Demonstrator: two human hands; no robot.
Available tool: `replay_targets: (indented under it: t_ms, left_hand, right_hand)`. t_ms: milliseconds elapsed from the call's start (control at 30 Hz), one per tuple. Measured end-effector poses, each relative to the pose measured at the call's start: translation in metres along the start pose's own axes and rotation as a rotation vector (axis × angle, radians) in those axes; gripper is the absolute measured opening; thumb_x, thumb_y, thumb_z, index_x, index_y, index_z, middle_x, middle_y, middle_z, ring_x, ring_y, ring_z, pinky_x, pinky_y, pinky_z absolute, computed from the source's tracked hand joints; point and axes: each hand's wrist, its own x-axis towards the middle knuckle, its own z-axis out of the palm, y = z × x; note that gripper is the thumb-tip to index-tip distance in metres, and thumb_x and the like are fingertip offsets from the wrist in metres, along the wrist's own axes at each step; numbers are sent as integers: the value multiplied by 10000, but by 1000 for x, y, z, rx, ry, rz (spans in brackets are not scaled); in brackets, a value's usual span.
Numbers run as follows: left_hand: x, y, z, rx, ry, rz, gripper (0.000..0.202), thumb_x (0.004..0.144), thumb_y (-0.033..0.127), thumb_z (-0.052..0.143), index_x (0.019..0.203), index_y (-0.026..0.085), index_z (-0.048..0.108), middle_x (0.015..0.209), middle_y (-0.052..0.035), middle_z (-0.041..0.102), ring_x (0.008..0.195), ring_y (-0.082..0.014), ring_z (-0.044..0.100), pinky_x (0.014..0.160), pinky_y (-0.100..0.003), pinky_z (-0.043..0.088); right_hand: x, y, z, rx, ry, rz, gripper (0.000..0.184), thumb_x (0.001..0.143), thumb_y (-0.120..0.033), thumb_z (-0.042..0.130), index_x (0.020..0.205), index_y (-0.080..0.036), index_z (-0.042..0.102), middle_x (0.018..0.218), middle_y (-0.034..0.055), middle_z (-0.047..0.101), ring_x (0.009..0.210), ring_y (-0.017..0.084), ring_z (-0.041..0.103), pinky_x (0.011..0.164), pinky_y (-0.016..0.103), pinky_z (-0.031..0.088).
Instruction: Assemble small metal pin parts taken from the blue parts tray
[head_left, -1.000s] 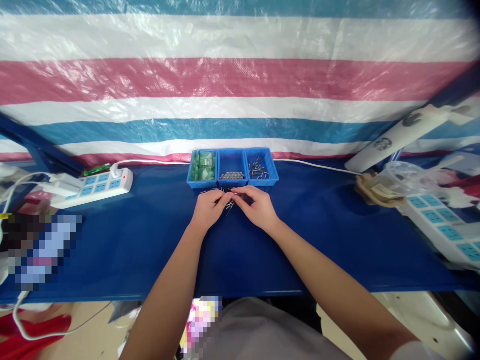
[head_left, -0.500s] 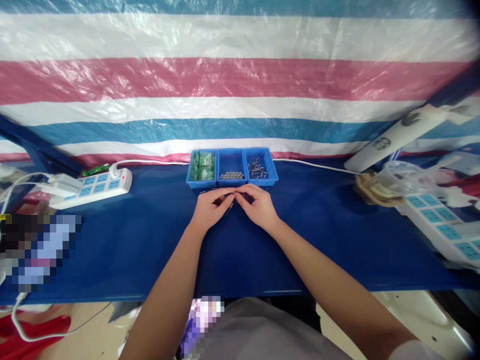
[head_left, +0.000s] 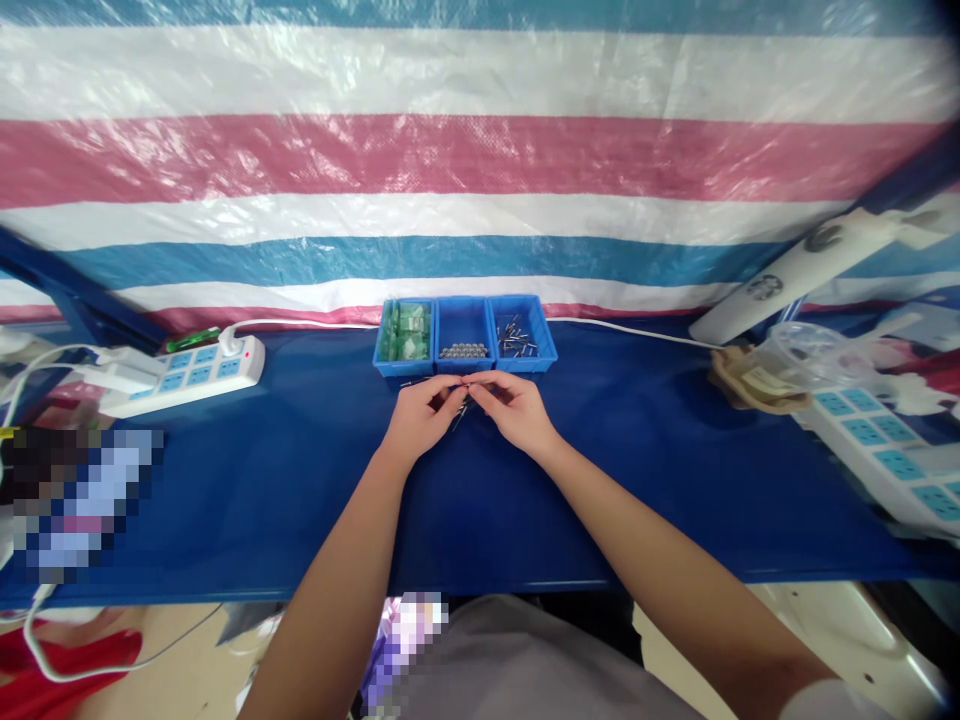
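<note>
"Status?"
"Our left hand (head_left: 421, 415) and right hand (head_left: 517, 410) meet at the fingers (head_left: 451, 401); we cannot tell whether either grips anything."
"Metal pins (head_left: 460, 413)?"
"On the bench (head_left: 300, 480) beside those fingers, near the blue bins (head_left: 462, 322)"

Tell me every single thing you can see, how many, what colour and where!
Table: one, blue, across the middle
Sheet: one, striped red, white and blue, behind the table
Bins: three, blue, back of the table
Packets: uncountable, green, left bin
Round parts: many, silver, middle bin
Pins: many, silver, right bin and loose before the bins
Power strips: two, white and blue, left and right
Cables: several, white, left and back
Tube: one, white, tilted, right
Cloth: red, lower left
Edge clutter: too unclear to count
Shirt: one, grey, bottom
Left hand: one, bare, before the bins
Right hand: one, bare, fingertips meeting the left's
</note>
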Motion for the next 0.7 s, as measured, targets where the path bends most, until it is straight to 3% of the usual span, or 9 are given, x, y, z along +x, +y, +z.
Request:
replay_targets:
  t_ms: [267, 533, 700]
  left_hand:
    - [1, 1, -1, 22, -35, -59, 286, 984, 411, 539, 957, 178, 703, 629, 24, 627, 560, -98, 550, 589, -215, 439]
    - [0, 0, -3, 29, -26, -76, 279, 988, 400, 531, 934, 177, 690, 658, 17, 641, 567, -96, 543, 596, -221, 433]
    - [-1, 0, -3, 27, -20, -92, 324, 993, 422, 520, 859, 171, 674, 641, 14, 625, 570, -101, 547, 591, -224, 429]
  right_hand:
    - [0, 1, 0, -104, 90, -36, 232, 846, -414, 722, 942, -206, 756, 863, 48, 768, 722, 175, 686, 631, 298, 546]
    - [-2, -7, -3, -271, 48, -118, 227, 920, -421, 644, 901, -216, 741, 855, 39, 759, 668, 160, 640, 622, 301, 514]
    - [-2, -6, -2, -243, 4, -25, 320, 929, -488, 622, 821, -209, 737, 778, 33, 752, 649, 163, 654, 629, 298, 525]
